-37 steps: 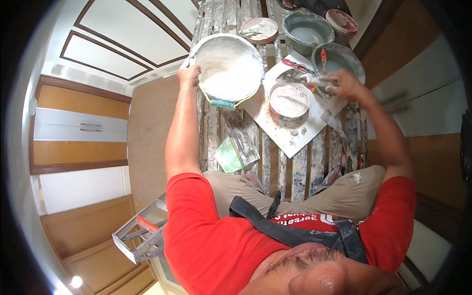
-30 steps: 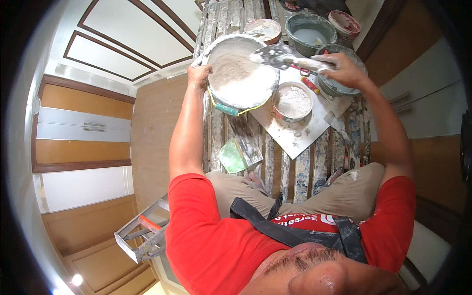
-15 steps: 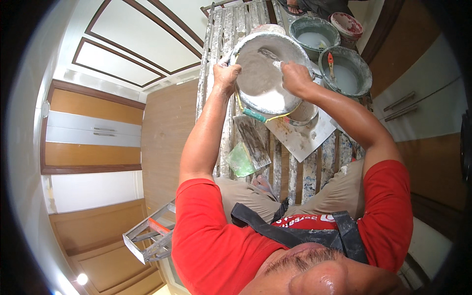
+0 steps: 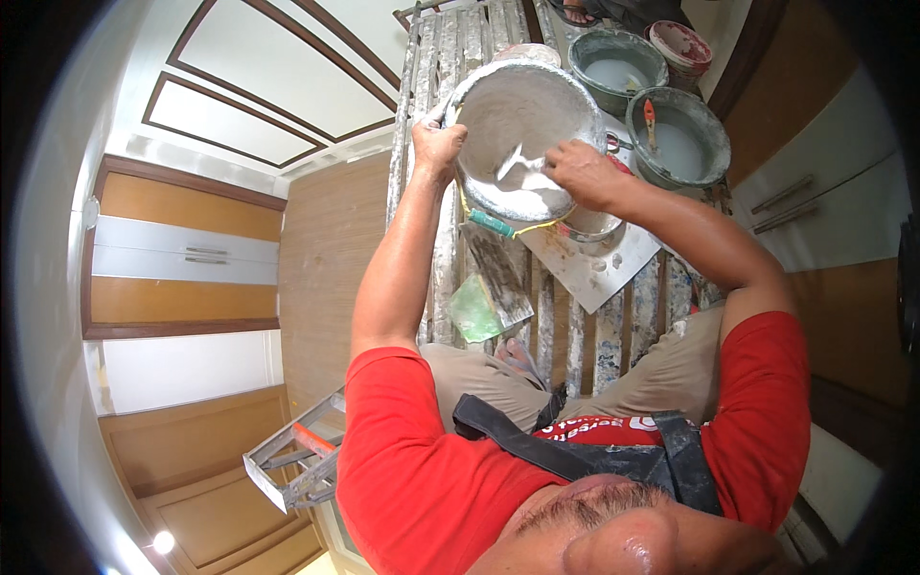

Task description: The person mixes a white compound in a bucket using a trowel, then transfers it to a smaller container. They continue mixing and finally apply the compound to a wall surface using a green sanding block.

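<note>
A large grey-white bucket [image 4: 494,107], its inside coated with pale plaster-like material, tips toward me on a slatted platform. My left hand [image 4: 438,149] is closed on its left rim. In my right hand [image 4: 583,175] is a putty knife [image 4: 509,163], its whitened blade down inside the bucket near the bottom. My fingers hide most of its handle. A green grip [image 4: 493,224] on a yellow cord hangs at the bucket's near side. Close by lie a flat pale board [image 4: 599,276], a dark stained plate [image 4: 498,273] and a green translucent piece [image 4: 473,310].
Two dark tubs of cloudy water [image 4: 613,73] stand at the far right, the nearer with a red-handled brush [image 4: 650,125]. A red-white pail [image 4: 680,48] is behind them. Another person's foot [image 4: 579,13] shows at the back. A stepladder [image 4: 297,460] stands lower left.
My right hand has drawn the putty knife from the far wall of the bucket toward its near side. My left hand keeps its hold on the rim.
</note>
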`<state>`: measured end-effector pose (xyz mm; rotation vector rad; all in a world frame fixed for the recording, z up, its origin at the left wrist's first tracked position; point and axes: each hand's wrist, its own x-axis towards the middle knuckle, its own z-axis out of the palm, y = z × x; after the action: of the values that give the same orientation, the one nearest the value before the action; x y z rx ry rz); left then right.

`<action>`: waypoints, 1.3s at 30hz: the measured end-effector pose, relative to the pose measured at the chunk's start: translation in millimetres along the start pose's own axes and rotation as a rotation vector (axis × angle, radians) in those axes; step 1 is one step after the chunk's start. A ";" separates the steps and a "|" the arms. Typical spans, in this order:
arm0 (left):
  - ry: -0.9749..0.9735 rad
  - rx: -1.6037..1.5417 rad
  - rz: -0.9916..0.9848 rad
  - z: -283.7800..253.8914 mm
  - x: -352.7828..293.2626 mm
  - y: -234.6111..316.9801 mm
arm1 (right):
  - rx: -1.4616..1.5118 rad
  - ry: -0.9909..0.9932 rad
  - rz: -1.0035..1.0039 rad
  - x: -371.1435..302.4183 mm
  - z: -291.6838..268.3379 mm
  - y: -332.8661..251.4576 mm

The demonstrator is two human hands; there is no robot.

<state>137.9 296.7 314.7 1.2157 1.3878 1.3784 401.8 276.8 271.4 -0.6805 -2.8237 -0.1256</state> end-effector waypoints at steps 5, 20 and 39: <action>-0.014 0.072 0.039 17.4 -3.1 11.3 | -0.068 0.176 0.278 9.9 0.3 19.5; 0.005 0.257 0.152 34.0 -9.7 21.8 | -0.285 0.168 0.234 10.0 5.4 17.2; 0.039 0.316 0.335 48.9 -17.9 23.2 | 0.113 -0.115 0.510 18.5 -21.1 -12.9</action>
<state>191.3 288.0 332.8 1.6989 1.5195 1.4468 384.2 270.6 296.1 -1.3839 -2.6316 0.1654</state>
